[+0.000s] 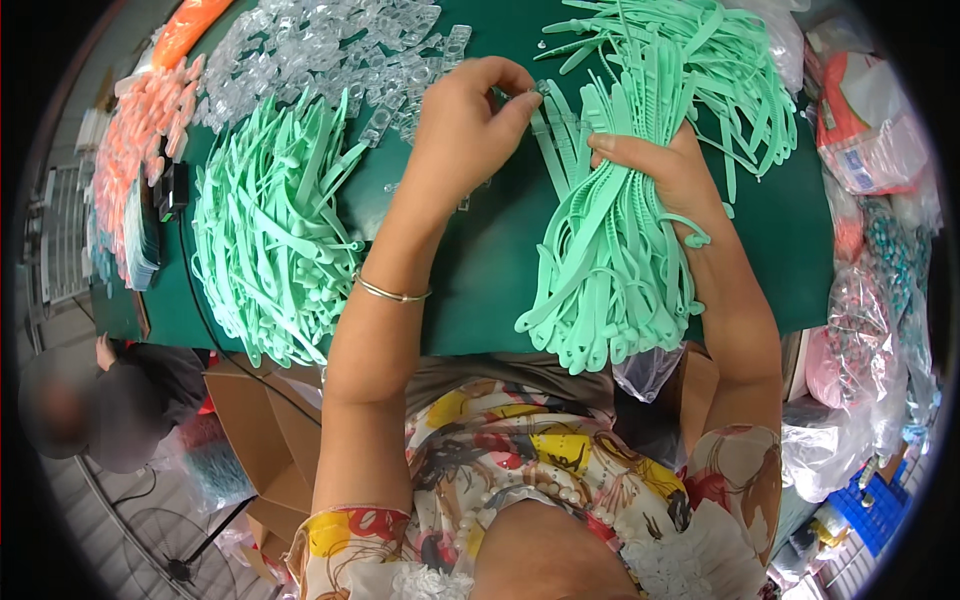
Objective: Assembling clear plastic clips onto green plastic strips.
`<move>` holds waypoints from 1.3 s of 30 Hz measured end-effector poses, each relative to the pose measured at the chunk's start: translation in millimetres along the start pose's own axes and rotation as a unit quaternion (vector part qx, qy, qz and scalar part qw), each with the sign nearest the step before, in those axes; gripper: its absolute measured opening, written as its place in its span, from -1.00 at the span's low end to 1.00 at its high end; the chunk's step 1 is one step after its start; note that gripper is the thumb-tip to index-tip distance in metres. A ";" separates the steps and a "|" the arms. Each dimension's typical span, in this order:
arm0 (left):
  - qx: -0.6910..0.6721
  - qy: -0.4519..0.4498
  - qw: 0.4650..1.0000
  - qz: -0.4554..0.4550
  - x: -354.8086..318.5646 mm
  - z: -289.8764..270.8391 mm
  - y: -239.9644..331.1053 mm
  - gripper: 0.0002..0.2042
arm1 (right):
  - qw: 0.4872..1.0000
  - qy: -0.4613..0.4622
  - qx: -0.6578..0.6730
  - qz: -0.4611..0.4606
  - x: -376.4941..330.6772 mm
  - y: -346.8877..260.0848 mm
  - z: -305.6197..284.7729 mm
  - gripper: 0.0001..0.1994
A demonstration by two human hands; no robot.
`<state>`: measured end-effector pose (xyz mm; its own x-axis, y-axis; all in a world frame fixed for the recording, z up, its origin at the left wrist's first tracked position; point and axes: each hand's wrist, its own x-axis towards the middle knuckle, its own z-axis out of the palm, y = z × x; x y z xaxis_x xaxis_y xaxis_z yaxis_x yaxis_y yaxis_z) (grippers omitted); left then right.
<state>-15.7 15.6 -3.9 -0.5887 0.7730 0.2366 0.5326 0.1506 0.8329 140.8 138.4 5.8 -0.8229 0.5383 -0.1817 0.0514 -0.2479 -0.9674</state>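
Note:
My right hand (665, 172) grips a thick bundle of mint-green plastic straps (605, 260) that hangs down toward the table's near edge. My left hand (470, 120) pinches a small clear plastic clip (535, 92) against the top end of one strap in that bundle. A thin metal bangle (392, 292) circles my left wrist. Both hands work over a dark green table (480, 260).
A pile of green straps (270, 230) lies at left, loose ones (690, 60) at the back right. Clear clips (330, 50) cover the far table. Pink pieces (140, 130) sit at the left edge. Plastic bags (870, 130) crowd the right. Another person (90, 410) sits lower left beside a cardboard box (260, 420).

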 end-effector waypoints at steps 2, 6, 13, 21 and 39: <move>-0.147 -0.036 0.987 -0.047 -0.8 2.5 1.5 -0.84 | 1.000 -0.017 -0.002 -0.023 0.5 0.9 -0.8 -0.79; -0.365 -0.102 0.914 -0.145 -0.8 5.3 5.1 -0.84 | 0.999 -0.023 -0.020 -0.032 0.2 -0.5 -0.9 -0.76; -0.389 -0.123 0.901 -0.145 -2.0 4.5 7.5 -0.85 | 0.999 -0.017 -0.016 -0.027 0.1 -0.2 0.7 -0.73; -0.381 -0.120 0.906 -0.141 -3.2 0.3 8.6 -0.84 | 0.998 -0.024 -0.042 -0.028 0.3 0.6 0.2 -0.65; -0.368 -0.167 0.901 -0.158 -0.3 -4.8 4.4 -0.84 | 0.997 -0.040 -0.058 -0.029 1.3 -1.3 1.3 -0.63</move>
<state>-16.1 13.1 2.0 -0.3584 0.9241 -0.1327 -0.2495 0.0422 0.9675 138.9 138.3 7.1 -0.8689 0.4814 -0.1149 0.0641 -0.1206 -0.9906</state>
